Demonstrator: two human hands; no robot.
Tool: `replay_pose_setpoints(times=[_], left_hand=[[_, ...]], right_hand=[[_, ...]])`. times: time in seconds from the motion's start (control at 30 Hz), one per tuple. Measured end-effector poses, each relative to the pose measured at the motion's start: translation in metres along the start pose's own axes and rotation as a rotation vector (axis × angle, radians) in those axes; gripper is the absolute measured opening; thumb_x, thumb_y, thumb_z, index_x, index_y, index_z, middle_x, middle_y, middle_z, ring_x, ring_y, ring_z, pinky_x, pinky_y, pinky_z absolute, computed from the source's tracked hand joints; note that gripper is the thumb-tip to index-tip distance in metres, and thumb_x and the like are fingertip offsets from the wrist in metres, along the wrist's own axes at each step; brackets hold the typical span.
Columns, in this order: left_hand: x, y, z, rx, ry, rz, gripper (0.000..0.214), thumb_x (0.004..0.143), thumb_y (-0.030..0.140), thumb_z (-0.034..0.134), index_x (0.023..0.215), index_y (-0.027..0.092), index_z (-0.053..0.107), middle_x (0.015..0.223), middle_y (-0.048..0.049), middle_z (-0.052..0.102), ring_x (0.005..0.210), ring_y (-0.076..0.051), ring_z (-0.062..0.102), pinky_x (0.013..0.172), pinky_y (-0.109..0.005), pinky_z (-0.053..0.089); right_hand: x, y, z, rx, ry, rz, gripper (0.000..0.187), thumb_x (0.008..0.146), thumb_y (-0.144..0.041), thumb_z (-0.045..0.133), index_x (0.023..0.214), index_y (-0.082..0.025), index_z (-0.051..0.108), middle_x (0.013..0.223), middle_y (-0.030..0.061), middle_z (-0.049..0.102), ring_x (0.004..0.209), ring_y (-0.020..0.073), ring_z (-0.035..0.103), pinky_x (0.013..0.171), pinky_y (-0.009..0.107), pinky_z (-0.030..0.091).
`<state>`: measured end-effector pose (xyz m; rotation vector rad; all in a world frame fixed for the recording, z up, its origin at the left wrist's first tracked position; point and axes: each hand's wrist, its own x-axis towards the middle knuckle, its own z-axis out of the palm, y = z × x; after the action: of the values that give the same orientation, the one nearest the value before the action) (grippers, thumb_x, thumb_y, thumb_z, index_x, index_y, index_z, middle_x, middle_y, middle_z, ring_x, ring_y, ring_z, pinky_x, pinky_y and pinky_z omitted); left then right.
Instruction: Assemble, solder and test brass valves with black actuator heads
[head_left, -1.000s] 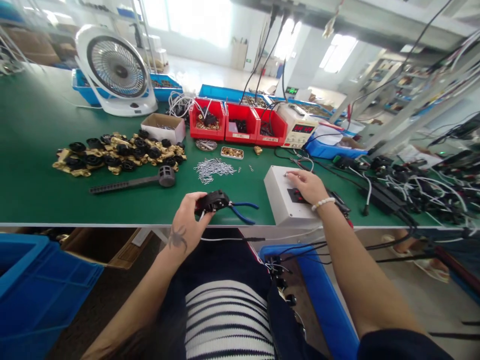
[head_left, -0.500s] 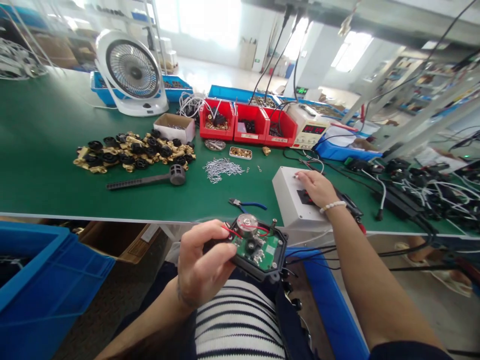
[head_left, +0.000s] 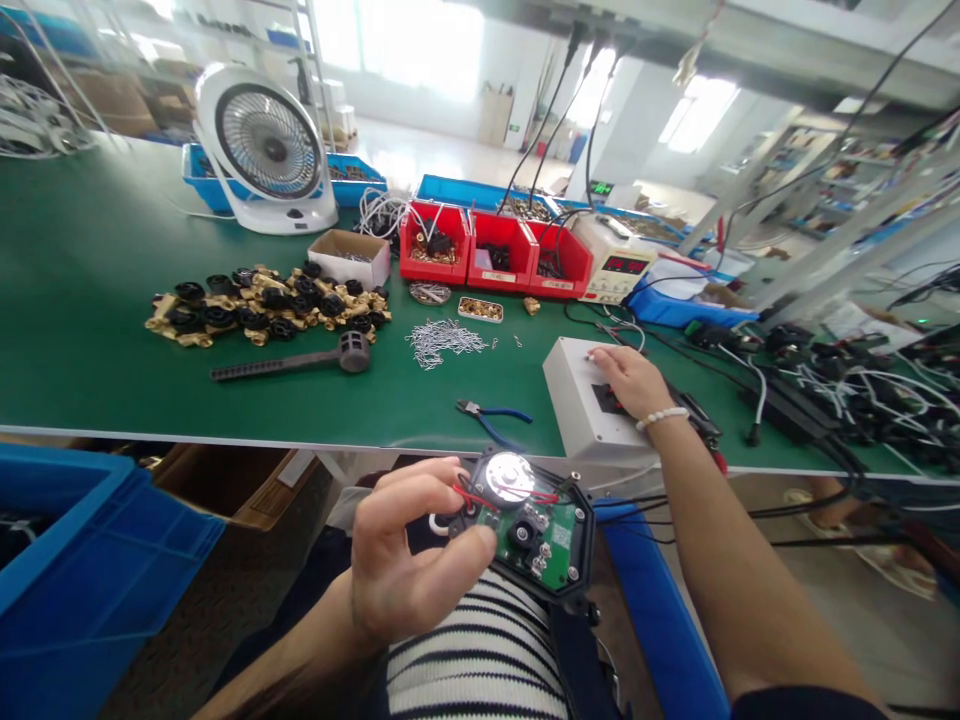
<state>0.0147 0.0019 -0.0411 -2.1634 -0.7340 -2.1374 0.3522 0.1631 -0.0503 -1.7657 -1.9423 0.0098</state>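
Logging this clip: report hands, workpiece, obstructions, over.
Left hand holds open black device, green circuit board exposed. Right hand on white box. Pliers on bench, apart from both hands.

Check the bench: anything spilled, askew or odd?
Small metal clips lie loose on the green bench, two strays off to the right, as if spilled. A lone brass piece sits apart from the brass-and-black pile. The unit in the left hand is open; no clear damage shows.

This is an assembly workshop: the green workbench [head_left: 82, 290] bears heaped brass-coloured fittings [head_left: 270, 298], red parts bins [head_left: 501, 279] and a power supply [head_left: 616, 262]. Beyond the workbench stand loaded shelves [head_left: 855, 165].
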Motion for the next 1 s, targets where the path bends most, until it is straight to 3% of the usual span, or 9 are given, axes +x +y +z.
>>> replay_pose_setpoints(times=[0.3,0.37,0.5,0.63,0.7,0.83,1.0], left_hand=[[0.002,0.002,-0.004,0.040,0.005,0.053,0.023,0.070,-0.004,0.066,0.079,0.016,0.058,0.100,-0.0017,0.047,0.094,-0.017,0.062,0.082,-0.035,0.062],[0.004,0.000,-0.005,0.070,-0.045,0.015,0.024,0.072,-0.003,0.067,0.085,0.016,0.059,0.102,-0.0022,0.048,0.095,-0.016,0.061,0.083,-0.032,0.060],[0.006,-0.026,-0.007,0.262,-0.267,-0.286,0.034,0.075,0.000,0.065,0.100,0.021,0.056,0.102,-0.0019,0.053,0.093,-0.016,0.059,0.076,-0.026,0.055],[-0.004,-0.074,-0.003,0.440,-0.400,-0.591,0.028,0.074,0.005,0.065,0.095,0.021,0.055,0.100,-0.0043,0.054,0.086,-0.020,0.060,0.071,-0.032,0.053],[-0.011,-0.097,0.000,0.471,-0.438,-0.648,0.024,0.076,0.007,0.062,0.096,0.019,0.056,0.100,-0.0059,0.054,0.079,-0.021,0.060,0.072,-0.035,0.054],[-0.015,-0.128,0.007,0.457,-0.541,-0.697,0.028,0.076,0.007,0.061,0.101,0.017,0.058,0.102,-0.0074,0.055,0.087,-0.022,0.063,0.083,-0.038,0.055],[-0.002,-0.146,-0.004,0.355,-0.680,-0.666,0.048,0.074,0.027,0.077,0.118,0.021,0.059,0.111,-0.0037,0.060,0.098,-0.019,0.065,0.089,-0.030,0.055]], right_hand=[[-0.002,-0.003,-0.001,-0.046,-0.001,-0.014,0.047,0.095,-0.047,0.039,0.105,-0.017,0.074,0.110,0.0141,0.073,0.105,0.0285,0.065,0.093,0.042,0.049],[0.000,-0.004,-0.002,-0.060,-0.009,-0.017,0.045,0.095,-0.045,0.039,0.105,-0.017,0.074,0.109,0.0138,0.073,0.103,0.0279,0.065,0.091,0.041,0.050],[0.004,-0.012,-0.010,-0.090,-0.031,-0.032,0.035,0.089,-0.038,0.050,0.102,-0.018,0.075,0.103,0.0135,0.073,0.100,0.0293,0.065,0.090,0.043,0.050],[-0.005,-0.055,-0.011,-0.083,0.036,-0.077,0.043,0.087,-0.034,0.056,0.125,-0.014,0.065,0.106,0.0153,0.070,0.104,0.0319,0.063,0.093,0.048,0.049],[-0.022,-0.087,0.000,-0.017,0.001,-0.127,0.043,0.091,-0.035,0.055,0.128,-0.014,0.061,0.100,0.0131,0.070,0.095,0.0280,0.066,0.087,0.043,0.052],[-0.063,-0.136,0.040,-0.059,-0.257,-0.206,0.046,0.089,-0.038,0.061,0.130,-0.016,0.061,0.104,0.0135,0.067,0.097,0.0280,0.065,0.083,0.038,0.053],[-0.079,-0.132,0.074,-0.120,-0.268,-0.135,0.034,0.091,-0.027,0.054,0.121,-0.015,0.066,0.087,0.0102,0.066,0.081,0.0257,0.065,0.074,0.036,0.053]])
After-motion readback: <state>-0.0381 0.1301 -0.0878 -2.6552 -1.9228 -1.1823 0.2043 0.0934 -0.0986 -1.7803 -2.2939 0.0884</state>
